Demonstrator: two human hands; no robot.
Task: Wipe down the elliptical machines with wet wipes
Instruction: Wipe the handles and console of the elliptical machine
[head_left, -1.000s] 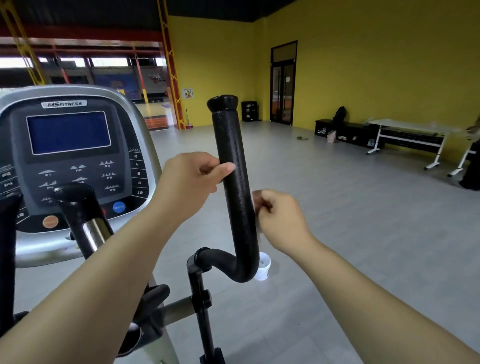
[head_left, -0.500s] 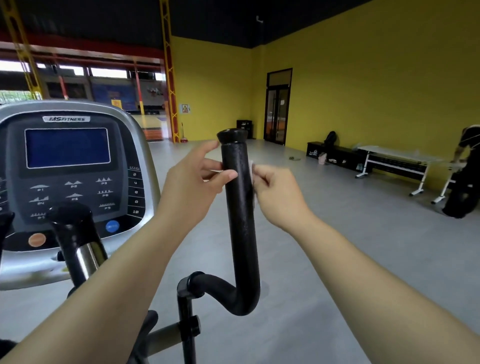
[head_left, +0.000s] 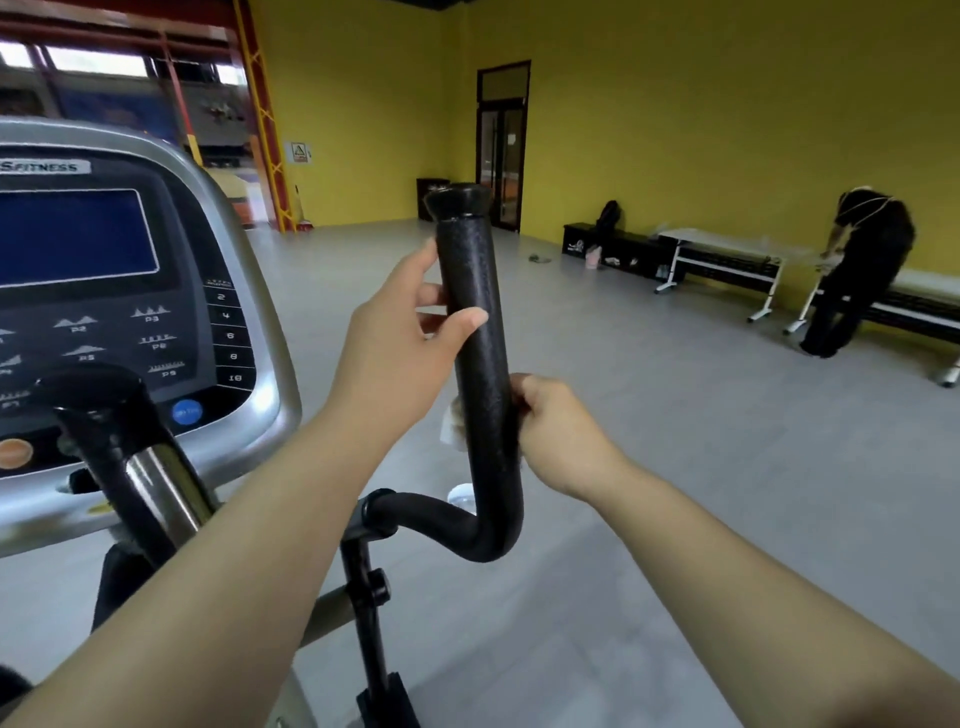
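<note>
handlebar (head_left: 467, 270) gripped high by left hand (head_left: 400, 348), thumb in front; right hand (head_left: 563, 431) lower, wrapping wet wipe (head_left: 451, 423) round it

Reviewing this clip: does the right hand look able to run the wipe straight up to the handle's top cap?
Probably not yet. The left hand holds the handle above the right hand, thumb across its front, between the wipe and the cap; it would likely have to let go first.
</note>
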